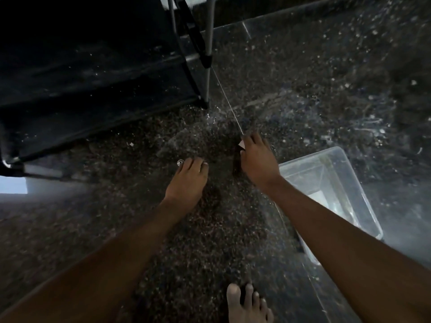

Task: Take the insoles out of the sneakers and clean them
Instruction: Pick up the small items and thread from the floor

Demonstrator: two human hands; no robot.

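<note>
We count two hands: the left hand [186,181], fingers straight, rests on the floor [210,234]; the right hand [256,159] grips one dark item [236,163], which we cannot confirm as an insole. One clear bin [310,156] stands just beside the right hand.

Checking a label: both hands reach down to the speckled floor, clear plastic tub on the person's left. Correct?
No, the side is wrong. The head view shows the clear plastic tub on the person's right, just outside the right hand. That hand and the left hand do both reach down to the speckled floor.
</note>
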